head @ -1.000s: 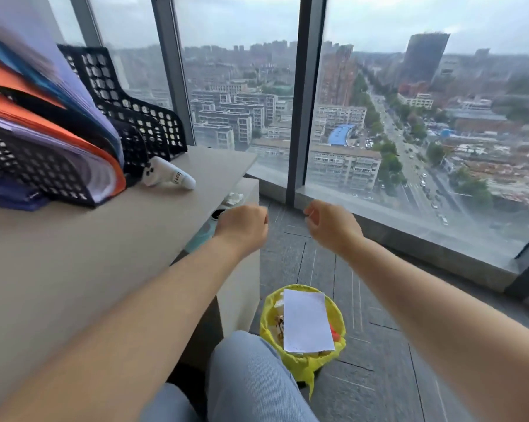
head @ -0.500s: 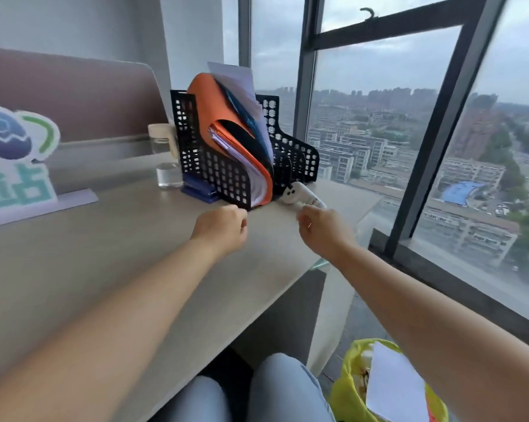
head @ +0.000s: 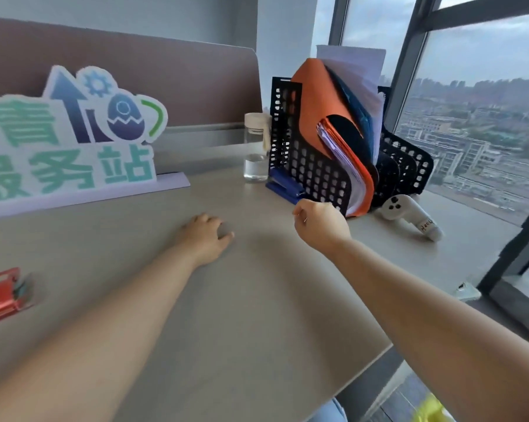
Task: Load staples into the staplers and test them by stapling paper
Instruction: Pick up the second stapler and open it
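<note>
A blue stapler (head: 284, 184) lies on the beige desk (head: 257, 300), against the foot of a black mesh file rack (head: 312, 175). My right hand (head: 322, 224) hovers just in front of the stapler in a loose fist, apart from it; a tiny glint shows at its fingers. My left hand (head: 207, 236) rests on the desk to the left, fingers curled under, holding nothing. A red stapler or staple box (head: 1, 295), blurred, lies at the desk's left edge. White sheets (head: 357, 67) stick up from the orange folder (head: 318, 99) in the rack.
A clear bottle (head: 256, 147) stands left of the rack. A white handheld controller (head: 409, 213) lies to its right. A sign board (head: 71, 135) stands at the back left before a brown partition. A window wall lies right; a yellow bin (head: 430, 408) sits on the floor.
The view has swung left, from the window and bin to the desk. Both hands now sit over the desktop; my left hand has come down onto it, my right nears the blue stapler.
</note>
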Motion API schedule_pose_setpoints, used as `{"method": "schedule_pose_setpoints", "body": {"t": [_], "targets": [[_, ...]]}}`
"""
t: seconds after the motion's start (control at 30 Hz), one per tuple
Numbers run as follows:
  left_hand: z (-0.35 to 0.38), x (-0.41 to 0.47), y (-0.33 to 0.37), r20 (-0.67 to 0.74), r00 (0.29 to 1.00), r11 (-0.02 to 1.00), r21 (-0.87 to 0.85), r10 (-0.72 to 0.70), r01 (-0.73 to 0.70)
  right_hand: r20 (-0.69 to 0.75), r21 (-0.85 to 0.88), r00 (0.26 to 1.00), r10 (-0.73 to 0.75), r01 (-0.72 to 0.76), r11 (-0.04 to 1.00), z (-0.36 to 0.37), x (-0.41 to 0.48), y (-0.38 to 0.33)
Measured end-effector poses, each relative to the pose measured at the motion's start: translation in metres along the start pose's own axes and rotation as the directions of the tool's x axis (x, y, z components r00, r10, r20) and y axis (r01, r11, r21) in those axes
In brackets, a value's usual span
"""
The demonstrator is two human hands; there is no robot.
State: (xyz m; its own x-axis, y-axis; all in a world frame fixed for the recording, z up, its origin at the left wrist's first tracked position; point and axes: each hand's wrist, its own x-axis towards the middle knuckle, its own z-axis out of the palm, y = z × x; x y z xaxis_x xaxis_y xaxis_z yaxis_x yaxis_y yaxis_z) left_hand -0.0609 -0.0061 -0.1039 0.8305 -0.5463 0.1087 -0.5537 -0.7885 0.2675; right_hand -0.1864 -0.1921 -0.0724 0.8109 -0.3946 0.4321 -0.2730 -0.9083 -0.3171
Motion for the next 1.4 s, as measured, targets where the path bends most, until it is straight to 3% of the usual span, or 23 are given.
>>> {"method": "schedule_pose_setpoints", "body": {"t": [0.27, 0.63, 0.9, 1.07, 1.17, 1.27, 1.33, 1.4], "targets": [[0.004, 0.002, -0.006, -0.060, 0.998, 0.998, -0.065, 0.000, -0.004, 0.108, -0.113, 0.994, -0.003, 0.015, 0.993, 0.043, 0.065, -0.007], [0.004, 0.004, -0.008, -0.095, 0.995, 0.993, -0.113, 0.008, -0.019, 0.181, -0.300, 0.956, 0.230, -0.169, 0.939, 0.078, 0.108, 0.000], [0.005, 0.005, -0.010, -0.101, 0.995, 0.994, -0.110, 0.001, -0.012, 0.101, -0.313, 0.974, 0.201, -0.161, 0.936, 0.073, 0.117, -0.001], [0.004, 0.005, -0.010, -0.103, 0.995, 0.989, -0.146, -0.007, -0.008, 0.189, -0.335, 0.973, 0.135, -0.065, 0.940, 0.060, 0.114, -0.009], [-0.001, 0.002, -0.011, -0.117, 0.989, 0.926, -0.375, -0.085, 0.035, 0.262, -0.229, 0.962, 0.071, -0.010, 0.973, 0.057, 0.104, -0.018], [-0.009, -0.002, -0.014, -0.125, 0.970, 0.738, -0.670, -0.210, 0.073, 0.321, -0.005, 0.947, -0.027, 0.031, 1.000, 0.052, 0.084, -0.035], [-0.015, -0.009, -0.017, -0.095, 0.966, 0.672, -0.735, -0.243, 0.097, 0.337, 0.121, 0.934, -0.114, 0.078, 0.990, 0.049, 0.065, -0.049], [-0.022, -0.019, -0.019, -0.065, 0.975, 0.680, -0.726, -0.212, 0.099, 0.356, 0.204, 0.915, -0.187, 0.119, 0.972, 0.046, 0.045, -0.065]]}}
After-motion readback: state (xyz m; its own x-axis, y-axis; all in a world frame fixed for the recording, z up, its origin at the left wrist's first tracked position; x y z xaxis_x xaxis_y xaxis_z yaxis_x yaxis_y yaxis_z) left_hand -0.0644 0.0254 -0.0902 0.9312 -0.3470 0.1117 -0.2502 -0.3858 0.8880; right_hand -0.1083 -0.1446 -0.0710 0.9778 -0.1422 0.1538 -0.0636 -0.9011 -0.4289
